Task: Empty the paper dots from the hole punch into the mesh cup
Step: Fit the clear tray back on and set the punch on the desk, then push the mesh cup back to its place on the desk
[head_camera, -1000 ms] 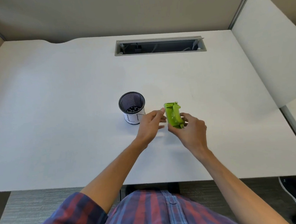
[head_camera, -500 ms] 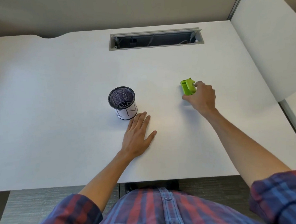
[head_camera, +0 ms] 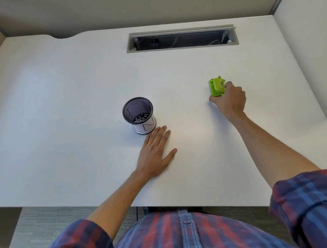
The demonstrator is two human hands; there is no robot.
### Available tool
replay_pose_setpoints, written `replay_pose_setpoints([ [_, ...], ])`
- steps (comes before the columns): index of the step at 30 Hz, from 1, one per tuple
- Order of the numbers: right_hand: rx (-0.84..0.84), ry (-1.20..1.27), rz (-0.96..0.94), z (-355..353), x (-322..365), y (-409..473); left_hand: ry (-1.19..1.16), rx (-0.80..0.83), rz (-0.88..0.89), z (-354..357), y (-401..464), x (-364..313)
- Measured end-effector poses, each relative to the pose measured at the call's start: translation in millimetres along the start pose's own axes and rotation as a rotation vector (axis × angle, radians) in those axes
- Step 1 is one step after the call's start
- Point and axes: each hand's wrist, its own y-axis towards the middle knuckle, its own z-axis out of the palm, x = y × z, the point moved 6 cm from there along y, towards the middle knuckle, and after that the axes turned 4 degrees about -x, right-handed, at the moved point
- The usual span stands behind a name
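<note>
A bright green hole punch (head_camera: 216, 87) stands on the white desk (head_camera: 79, 81) to the right of centre. My right hand (head_camera: 229, 100) is curled around its near side, fingers touching it. A black mesh cup (head_camera: 139, 115) with a white paper band stands left of centre, and small white paper dots lie at its bottom. My left hand (head_camera: 157, 155) lies flat on the desk, palm down, fingers spread, its fingertips just short of the cup's base.
A long rectangular cable slot (head_camera: 182, 39) is cut into the desk near the back edge. A beige partition wall runs behind the desk, and a white side panel (head_camera: 311, 47) rises along the right edge. The desk's front edge is close to my body.
One second ago both hands held the punch beside the cup. My right hand carried it away to the right and set it on the desk. My left hand let go and flattened.
</note>
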Motion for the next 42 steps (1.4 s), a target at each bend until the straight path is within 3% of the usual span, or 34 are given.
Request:
replay_pose_setpoints([
  [20,0.006,-0.056,0.008,9.6,8.2,45.0,0.0,0.015,-0.001,-0.2,0.2,-0.5],
  [24,-0.009,-0.085,-0.015,11.0,4.3,20.8,-0.018,0.007,-0.001,-1.0,-0.3,-0.8],
  [28,-0.019,-0.144,-0.224,16.9,13.2,-29.6,-0.056,-0.058,-0.012,-5.3,-2.5,-0.4],
  [33,0.155,-0.067,-0.419,40.9,21.1,-121.4,-0.038,-0.185,-0.082,-15.7,-12.4,9.6],
  [42,0.242,-0.101,-0.438,51.1,8.8,-165.1,-0.04,-0.059,-0.098,-14.7,6.6,21.0],
])
